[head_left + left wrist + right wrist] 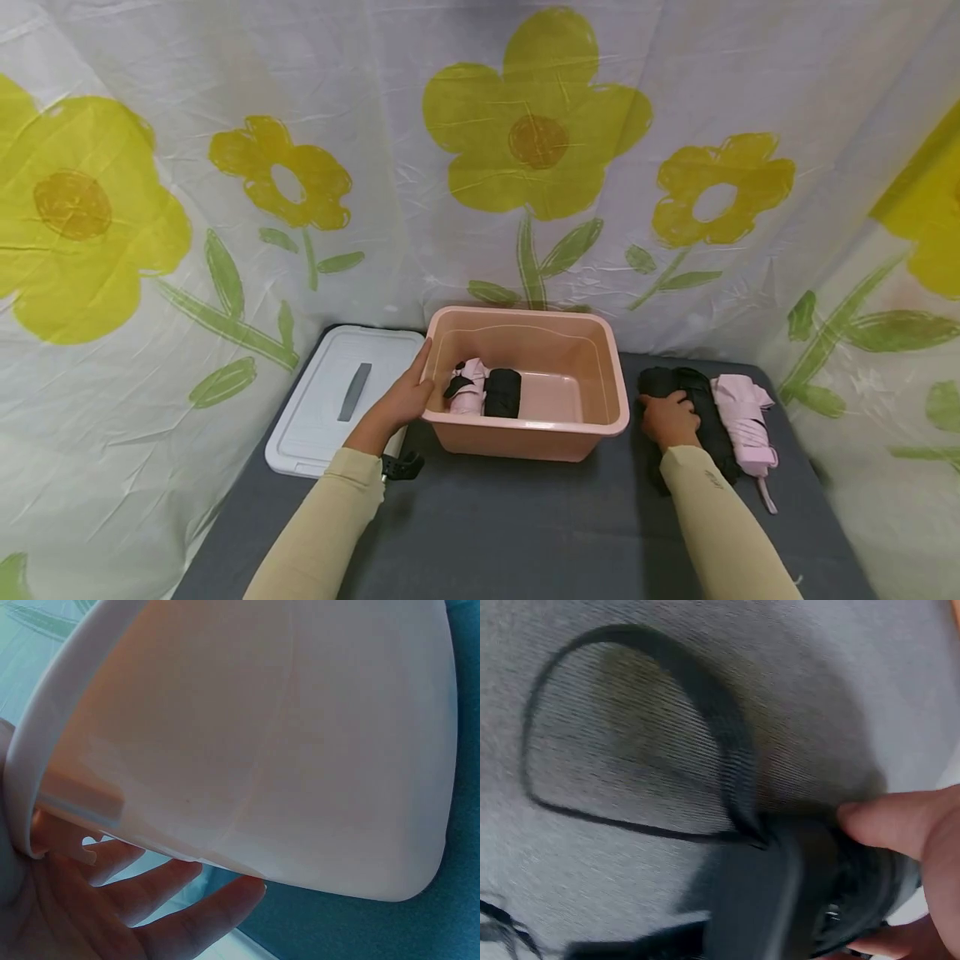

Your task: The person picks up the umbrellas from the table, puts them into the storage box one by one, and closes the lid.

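My left hand (pixel 405 396) grips the left rim of a peach-pink plastic bin (pixel 517 442), its fingers along the outer wall (pixel 337 787). Inside the bin, a folded pink umbrella (pixel 471 398) with a black part lies beside a rolled black bundle (pixel 502 393). To the right, my right hand (pixel 671 419) holds a folded black umbrella (pixel 656 381) low at the table, thumb and fingers around its sides. Its wrist strap (pixel 735 750) loops out over the cloth in the right wrist view. Another black umbrella (pixel 712 425) and a pink umbrella (pixel 742 417) lie just right of that hand.
A white lid (pixel 315 417) with a grey handle lies left of the bin, partly behind my left forearm. Dark grey cloth covers the table (pixel 525 533). A flower-printed curtain (pixel 390 167) hangs close behind the bin and along both sides.
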A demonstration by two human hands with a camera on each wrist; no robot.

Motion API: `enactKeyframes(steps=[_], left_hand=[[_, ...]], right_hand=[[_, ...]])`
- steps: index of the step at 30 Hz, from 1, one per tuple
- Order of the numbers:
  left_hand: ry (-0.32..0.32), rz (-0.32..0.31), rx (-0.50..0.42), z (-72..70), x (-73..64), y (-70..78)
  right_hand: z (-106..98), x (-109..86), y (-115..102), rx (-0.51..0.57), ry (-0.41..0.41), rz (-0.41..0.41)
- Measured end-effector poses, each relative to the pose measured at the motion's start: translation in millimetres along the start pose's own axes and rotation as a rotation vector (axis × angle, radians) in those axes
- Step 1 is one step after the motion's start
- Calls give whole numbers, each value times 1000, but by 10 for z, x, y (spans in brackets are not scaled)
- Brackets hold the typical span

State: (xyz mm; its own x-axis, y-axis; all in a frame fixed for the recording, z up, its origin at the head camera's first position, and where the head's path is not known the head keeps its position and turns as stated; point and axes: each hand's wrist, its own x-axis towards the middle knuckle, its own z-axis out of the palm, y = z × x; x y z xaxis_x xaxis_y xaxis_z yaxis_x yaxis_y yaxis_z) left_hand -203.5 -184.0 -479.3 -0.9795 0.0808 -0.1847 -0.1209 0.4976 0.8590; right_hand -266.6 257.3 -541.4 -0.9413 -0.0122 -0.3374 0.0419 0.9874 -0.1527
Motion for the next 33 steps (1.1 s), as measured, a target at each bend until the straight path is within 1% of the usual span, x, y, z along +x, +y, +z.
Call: enactKeyframes(steps=[4, 7, 9, 18, 23, 27, 31, 33], left_hand=[[0, 1, -4, 12, -1, 17], [-2, 2, -4, 17, -5, 24], [-3, 0, -4, 19, -7, 26], [-3, -10, -10, 23, -3, 19], [-6, -8, -2, 15, -8, 13], [-1, -2, 0, 5, -22, 34], [-1, -1, -2, -2, -25, 46], [-2, -4, -3, -5, -26, 49]], right_hand=[[62, -26, 34, -34, 104, -27], [94, -39, 70, -9, 161, -38], [108, -41, 92, 11, 182, -43], [154, -35, 148, 48, 162, -52], [152, -79, 170, 132, 148, -67], [148, -125, 188, 174, 157, -130], [150, -165, 197, 176, 193, -218], [153, -181, 195, 207, 200, -232]])
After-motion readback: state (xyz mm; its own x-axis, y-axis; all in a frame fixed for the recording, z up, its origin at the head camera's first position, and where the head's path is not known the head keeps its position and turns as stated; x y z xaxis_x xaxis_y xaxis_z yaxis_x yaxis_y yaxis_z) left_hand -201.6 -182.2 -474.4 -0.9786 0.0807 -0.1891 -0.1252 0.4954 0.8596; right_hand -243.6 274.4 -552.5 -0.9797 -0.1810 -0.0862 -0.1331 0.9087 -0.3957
